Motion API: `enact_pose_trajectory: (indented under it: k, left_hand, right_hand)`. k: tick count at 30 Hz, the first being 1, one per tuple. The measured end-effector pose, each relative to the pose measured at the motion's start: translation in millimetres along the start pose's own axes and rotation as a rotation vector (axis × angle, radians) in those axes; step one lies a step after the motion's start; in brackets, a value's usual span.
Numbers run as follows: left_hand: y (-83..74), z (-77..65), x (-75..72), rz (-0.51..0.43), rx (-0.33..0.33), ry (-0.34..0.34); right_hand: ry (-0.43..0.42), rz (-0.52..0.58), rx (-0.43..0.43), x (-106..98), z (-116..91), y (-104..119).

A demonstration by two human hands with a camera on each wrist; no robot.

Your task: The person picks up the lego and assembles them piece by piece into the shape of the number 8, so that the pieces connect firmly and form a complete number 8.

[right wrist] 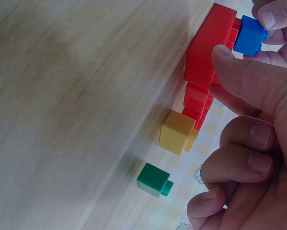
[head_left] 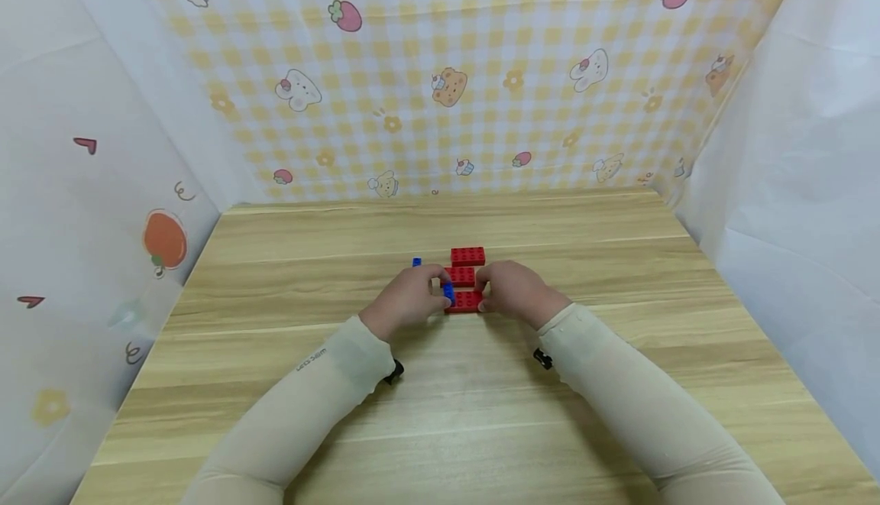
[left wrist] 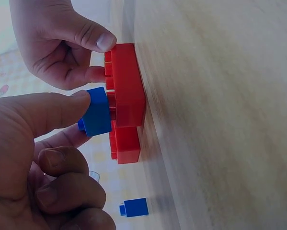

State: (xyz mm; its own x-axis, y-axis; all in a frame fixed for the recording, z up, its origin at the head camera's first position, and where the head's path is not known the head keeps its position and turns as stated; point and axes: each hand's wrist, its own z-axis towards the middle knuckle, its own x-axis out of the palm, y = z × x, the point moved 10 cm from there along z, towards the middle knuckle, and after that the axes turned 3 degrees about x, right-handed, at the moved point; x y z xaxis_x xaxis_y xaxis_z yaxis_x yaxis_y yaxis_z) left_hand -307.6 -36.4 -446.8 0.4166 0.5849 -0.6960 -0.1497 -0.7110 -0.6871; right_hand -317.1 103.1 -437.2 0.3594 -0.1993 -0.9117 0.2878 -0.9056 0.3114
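Observation:
My left hand (head_left: 410, 296) pinches a small blue brick (left wrist: 96, 112) between thumb and finger. The blue brick stands over the left end of the nearest long red brick (head_left: 466, 303), and red studs still show between the two in the left wrist view. My right hand (head_left: 514, 291) holds that red brick's right end, its thumb (right wrist: 224, 51) against the near side. Behind it lie a second red brick (head_left: 461, 276) and a third red brick (head_left: 467, 256), partly hidden by the hands in the wrist views.
Left of the red bricks, a loose blue brick (left wrist: 136, 207) rests on the wooden table (head_left: 474, 413). A yellow brick (right wrist: 177, 132) and a green brick (right wrist: 154, 178) stand on the right side, hidden in the head view. A patterned cloth (head_left: 440, 131) hangs behind the table.

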Motion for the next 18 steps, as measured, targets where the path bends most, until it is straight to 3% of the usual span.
enact_pose_trajectory:
  k: [18]
  left_hand:
    - [-1.6,4.3,8.2,-0.027,0.034,0.013]
  right_hand:
    - [-0.002,-0.016,0.008,2.0,1.8,-0.3]
